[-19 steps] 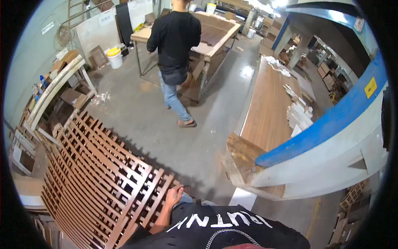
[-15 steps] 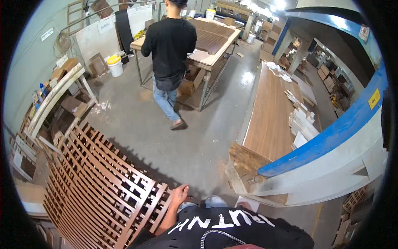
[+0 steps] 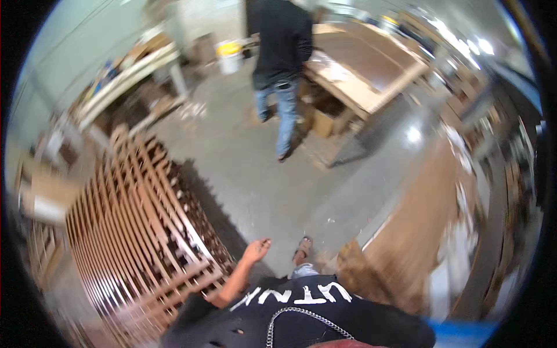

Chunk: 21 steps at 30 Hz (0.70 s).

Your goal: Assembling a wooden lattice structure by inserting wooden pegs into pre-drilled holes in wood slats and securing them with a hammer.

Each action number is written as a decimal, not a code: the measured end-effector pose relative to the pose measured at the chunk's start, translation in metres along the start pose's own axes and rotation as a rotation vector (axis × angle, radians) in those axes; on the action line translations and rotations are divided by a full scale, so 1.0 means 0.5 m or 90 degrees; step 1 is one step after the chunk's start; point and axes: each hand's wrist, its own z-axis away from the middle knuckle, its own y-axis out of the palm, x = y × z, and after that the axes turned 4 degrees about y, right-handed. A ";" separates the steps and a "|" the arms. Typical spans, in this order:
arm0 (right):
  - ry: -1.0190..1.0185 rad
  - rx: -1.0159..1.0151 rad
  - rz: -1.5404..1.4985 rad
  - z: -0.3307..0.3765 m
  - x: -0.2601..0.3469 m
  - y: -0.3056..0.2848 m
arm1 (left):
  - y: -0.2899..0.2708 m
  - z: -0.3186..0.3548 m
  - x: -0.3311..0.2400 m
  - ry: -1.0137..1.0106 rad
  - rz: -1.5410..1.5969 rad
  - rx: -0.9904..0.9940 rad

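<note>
My left hand hangs in front of my body at the lower middle, over the grey floor. Its fingers are loosely curled together, and nothing shows in them. Left of it, close by but apart, stands a stack of brown slatted lattice panels. My right hand is out of view.
A person in a black top stands by a workbench bearing a brown slatted panel. A white bucket with yellow lid is near the left bench. Long brown boards and white scraps lie on the right.
My view has swung right and is blurred; the stack and workbench sit differently in it. My left hand has come away from the stack's edge. The other person has stepped and turned.
</note>
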 end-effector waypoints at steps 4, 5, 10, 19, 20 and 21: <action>-0.029 0.258 0.165 -0.136 0.046 -0.374 | 0.141 -0.018 0.240 0.001 -0.208 -0.071; -0.023 0.340 0.208 -0.156 0.047 -0.456 | 0.186 -0.015 0.290 -0.142 -0.170 -0.133; 0.027 0.586 0.365 -0.342 0.116 -0.699 | 0.193 0.046 0.187 -0.540 0.136 -0.233; 0.059 0.610 0.431 -0.671 0.369 -0.727 | 0.144 0.141 0.200 -0.619 0.219 -0.795; 0.059 0.602 0.430 -0.709 0.406 -0.709 | 0.130 0.153 0.197 -0.711 0.132 -0.707; 0.055 0.593 0.426 -0.753 0.448 -0.677 | 0.095 0.150 0.195 -0.775 0.174 -0.648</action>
